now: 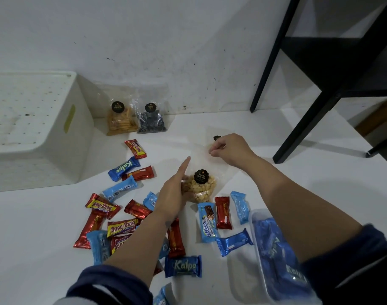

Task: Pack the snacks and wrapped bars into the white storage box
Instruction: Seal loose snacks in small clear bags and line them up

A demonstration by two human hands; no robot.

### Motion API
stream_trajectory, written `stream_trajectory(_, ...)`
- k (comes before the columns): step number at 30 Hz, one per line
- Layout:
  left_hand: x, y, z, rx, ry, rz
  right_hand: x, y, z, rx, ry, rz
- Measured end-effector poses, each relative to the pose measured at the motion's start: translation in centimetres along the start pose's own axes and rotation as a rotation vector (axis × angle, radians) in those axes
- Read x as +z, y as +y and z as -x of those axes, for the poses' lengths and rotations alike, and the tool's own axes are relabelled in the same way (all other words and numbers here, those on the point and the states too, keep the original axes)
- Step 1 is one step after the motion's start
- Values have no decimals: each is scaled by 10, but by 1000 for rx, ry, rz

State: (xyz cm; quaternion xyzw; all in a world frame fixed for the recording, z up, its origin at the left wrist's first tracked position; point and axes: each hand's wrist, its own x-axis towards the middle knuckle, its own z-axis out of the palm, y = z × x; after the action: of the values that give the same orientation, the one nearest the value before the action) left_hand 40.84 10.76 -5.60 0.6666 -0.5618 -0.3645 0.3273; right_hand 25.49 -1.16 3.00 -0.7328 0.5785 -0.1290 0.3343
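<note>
My left hand grips the side of a clear bag of pale nuts with a black round sticker, its index finger pointing up. My right hand pinches another clear bag farther back; its contents are hard to make out. Red, dark blue and light blue wrapped bars lie scattered on the white floor below my hands. The white storage box lies upside down at the left, its dotted base facing up. Two more snack bags, one orange sticks, one dark swirls, lean on the wall.
A clear plastic tub holding blue bars sits at the lower right under my right arm. A black metal-legged stand occupies the right rear. The wall runs close behind the bags.
</note>
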Motion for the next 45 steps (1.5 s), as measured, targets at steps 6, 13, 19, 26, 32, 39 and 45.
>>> stream_trajectory(6, 2, -3, -1, -11, 3, -15, 4, -6, 1, -29, -64, -17)
stream_trajectory(13, 3, 2, -2, -18, -7, -15, 5, -6, -3, -20, -14, -20)
stream_trajectory(19, 2, 2, -3, -2, -24, -22, 5, -12, -1, -60, -22, -57)
stream_trajectory(26, 3, 5, -4, -2, -24, -56, 9, -11, -3, -61, 5, -50)
stream_trajectory(32, 6, 6, -5, 4, -27, -80, 9, -13, -7, -81, 33, -29)
stream_trajectory(39, 4, 3, -6, 21, 15, -35, -8, -8, 1, -58, -103, 113)
stream_trajectory(45, 2, 2, -7, 36, 32, -34, -15, 2, 7, -9, -23, 150)
